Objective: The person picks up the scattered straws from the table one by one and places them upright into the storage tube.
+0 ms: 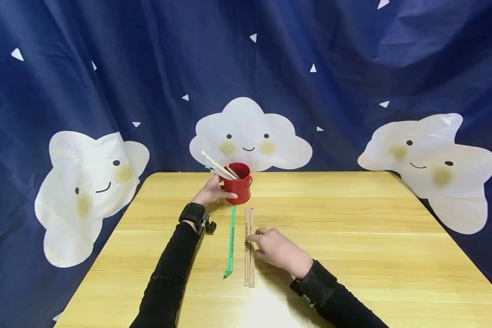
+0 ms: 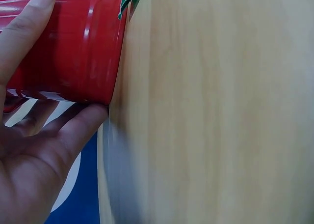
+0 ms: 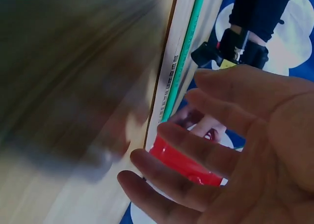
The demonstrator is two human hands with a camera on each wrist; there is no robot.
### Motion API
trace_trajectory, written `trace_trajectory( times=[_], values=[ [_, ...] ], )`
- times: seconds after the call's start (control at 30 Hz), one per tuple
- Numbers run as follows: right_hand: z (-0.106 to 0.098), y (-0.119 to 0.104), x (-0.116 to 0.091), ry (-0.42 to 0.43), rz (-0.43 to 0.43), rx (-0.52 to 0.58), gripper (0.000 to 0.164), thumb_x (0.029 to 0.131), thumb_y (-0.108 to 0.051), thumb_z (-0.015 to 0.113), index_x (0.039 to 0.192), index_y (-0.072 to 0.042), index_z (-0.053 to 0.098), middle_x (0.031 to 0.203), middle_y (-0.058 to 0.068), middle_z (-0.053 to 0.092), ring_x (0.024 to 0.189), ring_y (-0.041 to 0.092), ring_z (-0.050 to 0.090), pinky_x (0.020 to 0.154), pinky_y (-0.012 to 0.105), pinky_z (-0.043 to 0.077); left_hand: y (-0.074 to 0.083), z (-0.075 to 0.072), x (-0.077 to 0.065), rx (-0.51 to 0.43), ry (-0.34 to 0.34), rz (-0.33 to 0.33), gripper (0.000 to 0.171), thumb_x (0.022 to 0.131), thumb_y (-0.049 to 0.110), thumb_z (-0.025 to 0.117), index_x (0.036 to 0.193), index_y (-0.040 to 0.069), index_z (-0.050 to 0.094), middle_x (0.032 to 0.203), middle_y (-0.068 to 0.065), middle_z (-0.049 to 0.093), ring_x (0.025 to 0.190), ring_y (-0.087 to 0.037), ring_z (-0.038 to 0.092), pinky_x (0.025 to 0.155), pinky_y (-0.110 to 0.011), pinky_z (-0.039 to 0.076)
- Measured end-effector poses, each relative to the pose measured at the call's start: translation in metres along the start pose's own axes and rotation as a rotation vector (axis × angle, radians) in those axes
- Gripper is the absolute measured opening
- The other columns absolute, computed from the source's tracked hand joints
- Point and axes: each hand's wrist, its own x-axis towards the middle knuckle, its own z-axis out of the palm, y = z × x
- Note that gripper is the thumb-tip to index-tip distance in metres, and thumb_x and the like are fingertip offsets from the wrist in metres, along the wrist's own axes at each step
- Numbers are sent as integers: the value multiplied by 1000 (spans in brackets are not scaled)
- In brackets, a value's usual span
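Note:
My left hand (image 1: 211, 192) grips a small red metal bucket (image 1: 241, 189) near the table's far edge, thumb across its front and fingers at its side. Several white and brown wrapped straws (image 1: 217, 167) lean out of the bucket's mouth. In front of it lies a green wrapped straw (image 1: 232, 241), lengthwise on the table. Just right of that, two beige paper-wrapped straws (image 1: 247, 264) lie side by side. My right hand (image 1: 279, 249) reaches over these from the right, index fingertip over their middle. Its fingers appear loosely extended in the right wrist view, with the bucket (image 3: 184, 162) beyond.
The light wooden table (image 1: 352, 218) extends to both sides of the straws. A dark blue curtain (image 1: 336, 54) with white smiling clouds hangs behind the far edge. Each wrist wears a black strap with a small camera.

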Motion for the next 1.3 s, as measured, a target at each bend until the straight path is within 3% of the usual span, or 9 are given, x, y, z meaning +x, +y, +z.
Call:
trace_trajectory(
  times=[0.17,0.3,0.43,0.6,0.73,0.93,1.17,1.3],
  values=[
    [5,3,28,47,180,81,10,91,-4,68,97,4,67,82,9,62,72,20,57,64,32,54,-5,-3,-1,-15,18,2,92,76,-7,85,153,7,36,147,-15,50,135,-34,47,114,-57,36],
    [9,5,53,10,364,102,13,86,-8,72,86,2,62,76,9,58,68,20,55,62,35,53,-12,-4,0,-16,19,6,92,75,-6,86,152,9,37,147,-15,50,136,-35,47,113,-58,37],
    [14,5,68,-86,457,96,17,84,-7,72,72,-6,59,72,5,57,63,19,53,58,32,48,-17,-2,1,-24,14,-7,94,75,-5,87,153,10,36,148,-14,49,136,-35,47,113,-58,37],
    [14,5,73,-138,506,109,25,83,-4,69,66,-11,52,69,3,53,62,17,49,56,28,43,-13,0,1,-41,6,-6,93,76,-7,85,153,9,35,148,-15,49,136,-36,46,114,-57,35],
    [12,8,70,-118,544,152,28,83,-6,71,64,-11,51,67,2,50,62,17,48,55,26,39,-7,1,1,-45,-7,2,92,77,-7,84,153,8,34,148,-15,48,136,-35,46,114,-57,36],
    [10,8,66,-72,536,159,30,79,-6,75,63,-11,50,65,1,47,61,18,47,53,26,36,0,2,1,-32,-8,-15,93,78,-6,84,154,8,33,149,-14,48,137,-35,45,114,-56,36],
    [16,5,65,-50,550,147,28,80,-5,75,65,-9,52,65,1,49,60,17,48,53,26,38,-30,-1,10,14,-1,-18,97,76,2,89,154,18,34,149,-7,48,136,-28,47,114,-52,39],
    [17,4,67,-45,575,136,21,85,-6,73,70,-7,58,68,3,53,61,18,51,54,28,42,-31,-2,11,17,-6,-4,96,77,4,89,154,19,34,150,-7,48,137,-29,46,114,-55,38]
  ],
)
